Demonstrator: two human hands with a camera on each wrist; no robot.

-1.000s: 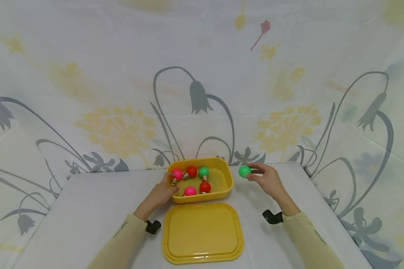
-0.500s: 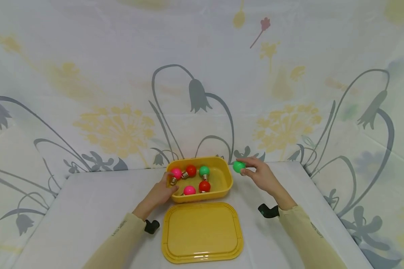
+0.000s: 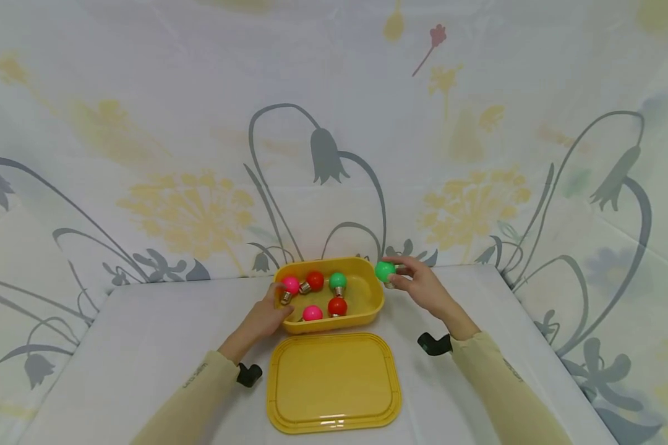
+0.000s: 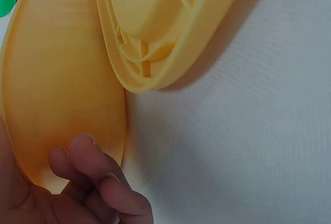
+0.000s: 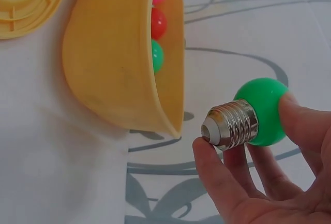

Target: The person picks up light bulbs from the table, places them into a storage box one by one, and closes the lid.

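Observation:
My right hand pinches a green light bulb with a metal screw base, held in the air beside the right end of a yellow plastic box. The thumb presses the globe, and a fingertip touches the base's tip. Around the box's left end, my left hand grips the wall, its fingers curled in the left wrist view. Inside lie several bulbs: a pink bulb near the left fingers, a red bulb, another green bulb, a second red bulb and a second pink bulb.
In front of the box lies a flat yellow lid on the white-covered table. A patterned curtain hangs directly behind the box. Both wrists carry black camera mounts.
My right hand has moved left with the green bulb, from a short way off to right beside the box's right rim. The left hand stays on the box.

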